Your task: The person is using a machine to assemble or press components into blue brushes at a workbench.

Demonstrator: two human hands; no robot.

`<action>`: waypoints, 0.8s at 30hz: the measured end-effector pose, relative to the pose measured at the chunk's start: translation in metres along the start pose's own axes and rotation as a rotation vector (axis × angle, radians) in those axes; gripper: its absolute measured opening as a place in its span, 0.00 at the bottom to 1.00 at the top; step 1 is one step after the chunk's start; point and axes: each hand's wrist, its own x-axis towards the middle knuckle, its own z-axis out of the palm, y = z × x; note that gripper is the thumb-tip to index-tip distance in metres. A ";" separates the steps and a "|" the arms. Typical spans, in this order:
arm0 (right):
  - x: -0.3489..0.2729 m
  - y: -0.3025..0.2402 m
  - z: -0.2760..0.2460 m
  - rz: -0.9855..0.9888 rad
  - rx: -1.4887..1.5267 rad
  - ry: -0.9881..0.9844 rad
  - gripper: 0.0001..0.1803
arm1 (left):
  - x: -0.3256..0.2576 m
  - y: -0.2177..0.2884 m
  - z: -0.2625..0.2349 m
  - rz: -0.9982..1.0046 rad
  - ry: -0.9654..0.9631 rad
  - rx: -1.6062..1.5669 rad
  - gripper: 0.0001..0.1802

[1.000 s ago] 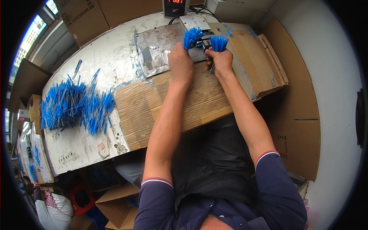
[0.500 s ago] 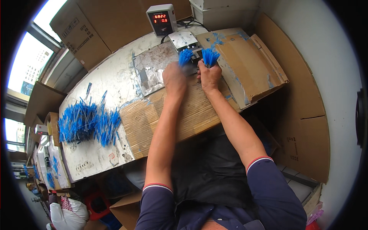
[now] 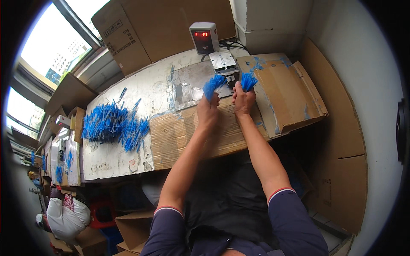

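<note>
My left hand (image 3: pixel 207 112) is closed round the lower end of a bundle of thin blue wire-like strands (image 3: pixel 213 86), whose tops fan out up and to the right. Close to its right, my right hand (image 3: pixel 244 102) grips a second blue bundle (image 3: pixel 248 81), held more upright. Between and just beyond the two bundles sits a small machine (image 3: pixel 223 62) with a silver top plate and a dark front part (image 3: pixel 231 78). Both bundles are apart from each other. The strands' lower ends are hidden inside my fists.
A heap of loose blue strands (image 3: pixel 106 123) lies on the white tabletop (image 3: pixel 96 164) at left. Behind the machine stands a counter box with a red display (image 3: pixel 204 38). A flattened carton (image 3: pixel 290 87) is at right, cardboard (image 3: pixel 171 141) in front. Another person (image 3: pixel 66 215) sits at lower left.
The whole view has shifted, with the table sitting farther right. The left hand's bundle has moved slightly away from the machine and leans more to the right. The display's lit digits differ.
</note>
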 end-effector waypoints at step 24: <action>-0.012 -0.045 0.065 -0.396 -0.816 -0.708 0.12 | -0.024 -0.011 -0.005 0.233 0.027 -0.014 0.07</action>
